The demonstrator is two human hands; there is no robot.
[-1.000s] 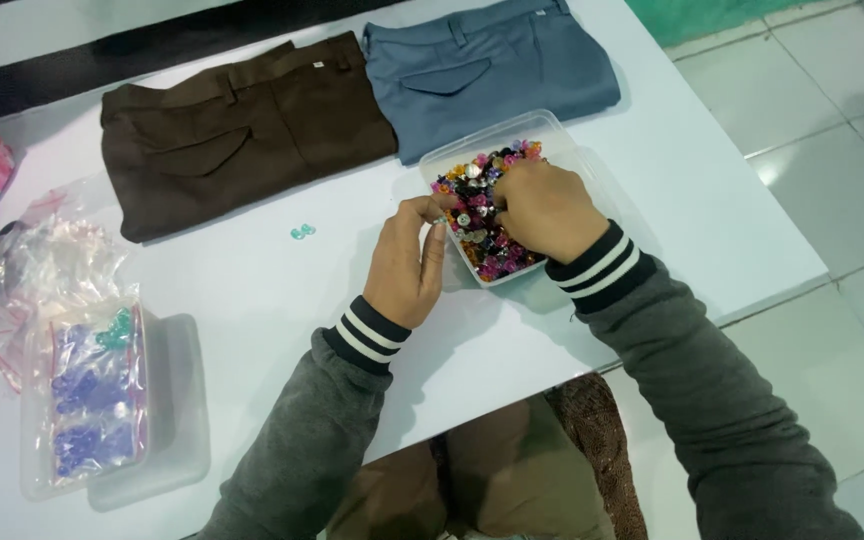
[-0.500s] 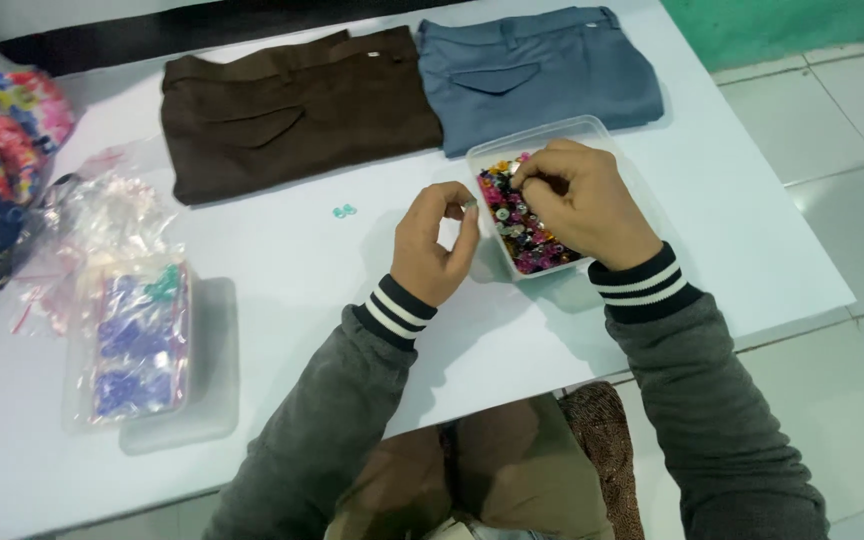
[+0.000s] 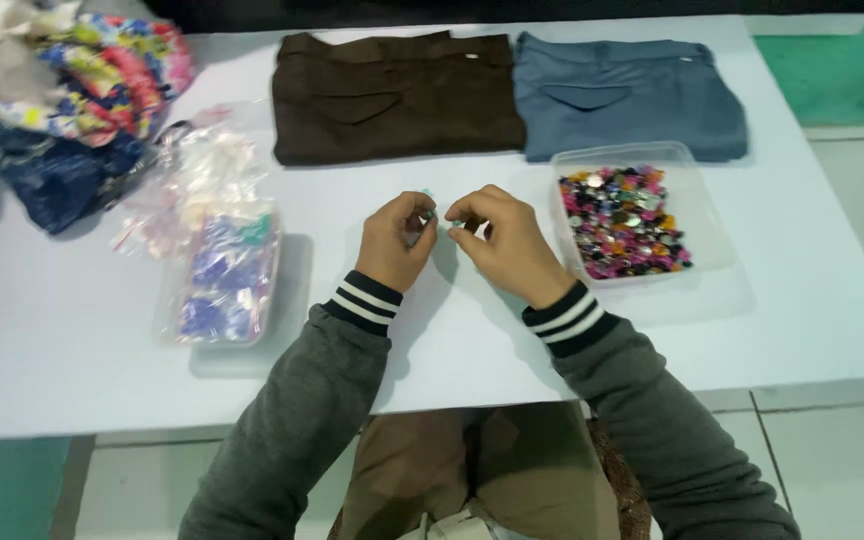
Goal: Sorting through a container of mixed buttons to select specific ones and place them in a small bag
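Left hand (image 3: 395,238) and right hand (image 3: 503,243) pinched narrow, fingertips nearly meeting on a tiny piece (image 3: 430,213), too small to tell, just left of the clear tray of colourful buttons (image 3: 624,220). Best kept low over the counter (image 3: 102,380), grip light, elbows steady.

— What's the table (image 3: 102,380) made of?
— A smooth, matt white top, laminate by the look. The two folded garments are cloth: the brown trousers (image 3: 392,95) look soft and matt, the blue-grey trousers (image 3: 632,95) a plain woven cotton.
— And the tray (image 3: 722,245)?
— Clear, glossy plastic, filled with shiny little buttons (image 3: 624,220), some glinting like metal. The second clear box (image 3: 227,275) is plastic too, beside crinkly transparent bags (image 3: 187,190).
— The sleeves?
— Grey knit, ribbed striped cuffs (image 3: 364,302)
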